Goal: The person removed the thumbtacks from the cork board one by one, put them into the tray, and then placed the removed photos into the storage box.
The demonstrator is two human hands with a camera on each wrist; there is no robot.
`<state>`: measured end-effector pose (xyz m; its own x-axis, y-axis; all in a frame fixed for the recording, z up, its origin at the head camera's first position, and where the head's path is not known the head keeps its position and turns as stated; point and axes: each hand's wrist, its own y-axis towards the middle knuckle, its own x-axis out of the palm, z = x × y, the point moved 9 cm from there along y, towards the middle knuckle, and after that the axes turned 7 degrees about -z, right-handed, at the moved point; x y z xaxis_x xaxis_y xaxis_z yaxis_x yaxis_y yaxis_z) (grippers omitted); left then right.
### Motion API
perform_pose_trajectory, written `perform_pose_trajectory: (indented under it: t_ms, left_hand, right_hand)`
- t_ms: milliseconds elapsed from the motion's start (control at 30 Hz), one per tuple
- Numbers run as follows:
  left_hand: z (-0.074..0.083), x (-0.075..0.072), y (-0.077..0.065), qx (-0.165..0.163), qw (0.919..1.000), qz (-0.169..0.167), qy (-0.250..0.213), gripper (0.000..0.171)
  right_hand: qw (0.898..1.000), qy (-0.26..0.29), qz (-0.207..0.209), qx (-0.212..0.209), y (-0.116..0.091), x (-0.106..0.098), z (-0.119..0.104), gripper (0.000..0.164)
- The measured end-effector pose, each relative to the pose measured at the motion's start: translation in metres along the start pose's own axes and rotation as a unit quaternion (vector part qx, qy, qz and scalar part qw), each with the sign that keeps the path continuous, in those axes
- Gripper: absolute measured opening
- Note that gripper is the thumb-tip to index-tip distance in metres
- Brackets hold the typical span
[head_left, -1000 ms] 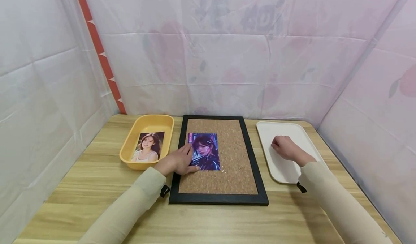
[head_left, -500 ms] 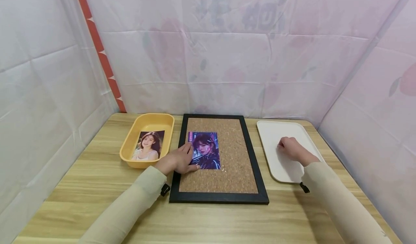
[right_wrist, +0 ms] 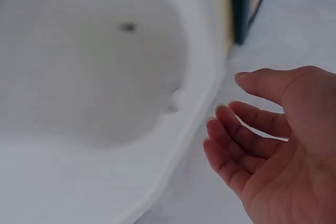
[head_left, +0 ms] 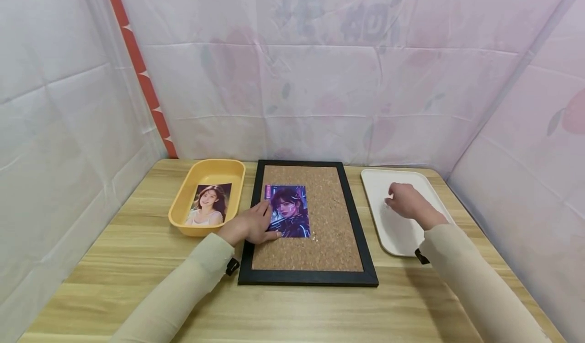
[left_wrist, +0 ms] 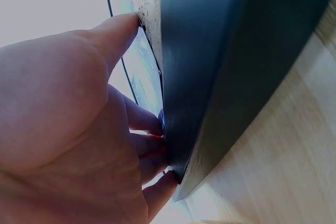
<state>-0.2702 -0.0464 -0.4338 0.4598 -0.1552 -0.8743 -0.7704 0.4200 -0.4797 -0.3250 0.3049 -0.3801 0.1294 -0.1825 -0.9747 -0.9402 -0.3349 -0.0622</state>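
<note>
My left hand (head_left: 250, 227) rests on the left edge of a blue-purple picture card (head_left: 290, 216), its fingers extended and its thumb at the lower corner. Beneath the card is a cork board (head_left: 307, 256) in a black frame (head_left: 308, 278). In the left wrist view, the fingertips (left_wrist: 137, 20) touch the card and the frame's inner edge. Over a white tray (head_left: 393, 244), my right hand (head_left: 408, 203) hovers with loosely bent fingers and nothing between them. The right wrist view shows a small dark blurred spot (right_wrist: 127, 27) and a thin needle-like line (right_wrist: 176, 89) in that tray.
A yellow basin (head_left: 212, 168) left of the board holds a portrait photo (head_left: 209, 206). Small pale specks (head_left: 314, 239) lie beside the card's lower right corner. Patterned white cloth (head_left: 320, 79) hangs behind and at both sides of the wooden table (head_left: 292, 312).
My right hand has moved about over the tray, first right, then back left, and its fingers have loosened from a tighter curl. The left hand and the card have stayed put.
</note>
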Motion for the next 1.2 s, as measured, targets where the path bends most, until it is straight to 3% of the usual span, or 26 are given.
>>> perform_pose_trajectory:
  t_ms: [167,300,367,533,767,1067,1133,1200]
  left_hand:
    - [0.0,0.001,0.0,-0.001,1.0,-0.003,0.0,0.085]
    - [0.001,0.001,0.003,0.001,1.0,0.001,-0.001,0.086]
    - [-0.003,0.007,0.012,0.0,1.0,0.005,0.001,0.089]
    - [-0.008,0.016,0.022,-0.006,0.9999,0.006,0.007,0.091]
    - [-0.001,0.004,0.004,-0.011,0.9999,0.002,-0.001,0.087]
    - [-0.001,0.0,0.002,-0.011,0.9999,0.005,0.01,0.087]
    - [0.0,0.0,0.002,-0.009,0.9999,0.005,0.007,0.087]
    - [0.0,0.0,0.001,-0.008,0.9999,0.005,0.008,0.087]
  right_hand:
    - [0.997,0.062,-0.007,-0.046,0.016,-0.004,-0.054,0.031]
    - [0.993,0.094,-0.036,-0.062,0.033,0.009,-0.085,0.038]
    - [0.991,0.102,-0.046,-0.069,0.04,0.017,-0.095,0.039]
    - [0.987,0.123,-0.068,-0.08,0.055,0.032,-0.112,0.039]
    - [0.984,0.147,-0.066,-0.076,0.066,0.035,-0.131,0.038]
    - [0.973,0.212,-0.07,-0.058,0.079,0.048,-0.146,0.039]
    - [0.973,0.217,-0.065,-0.041,0.082,0.05,-0.145,0.037]
    - [0.972,0.224,-0.07,-0.025,0.084,0.052,-0.147,0.022]
